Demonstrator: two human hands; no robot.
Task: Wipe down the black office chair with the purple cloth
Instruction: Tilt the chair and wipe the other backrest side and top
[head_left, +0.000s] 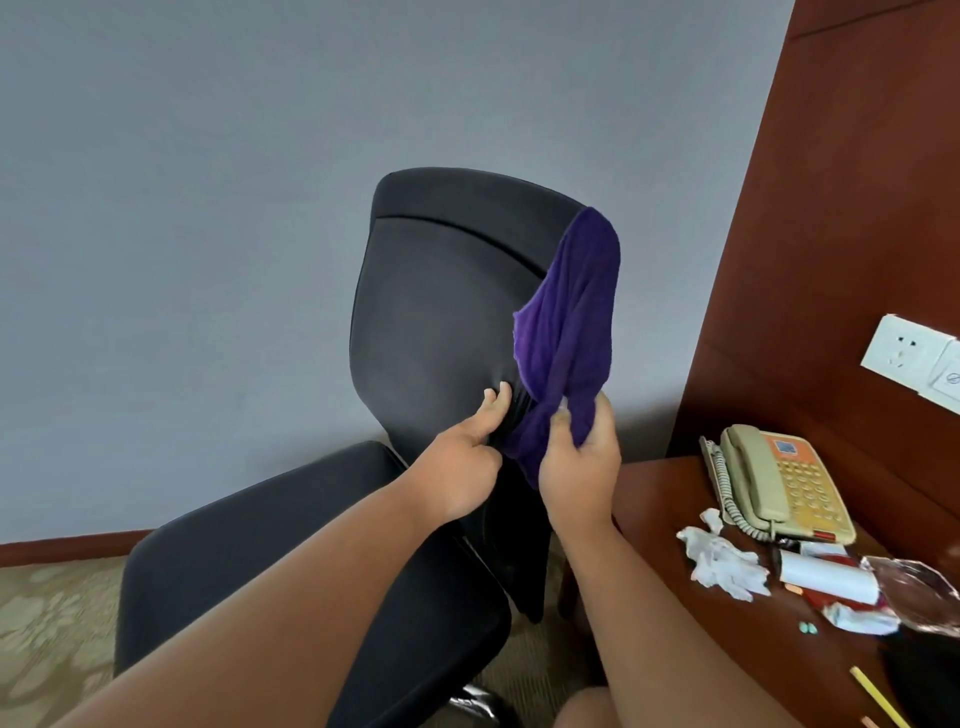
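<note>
While draped on backrest (431, 312), purple cloth (569, 332) in right hand (579, 470).

Both our bare forearms reach up and forward, converging. Our left hand (460, 470) pinches a bunch of fabric on the black office chair (431, 322). Just to its right, our right hand (582, 470) grips the purple cloth (569, 338), thumb pressed on top.

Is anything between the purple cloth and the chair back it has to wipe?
Nothing visible. The purple cloth lies draped against the right edge of the chair back, gripped by the right hand; the left hand pinches the fabric beside it.
</note>
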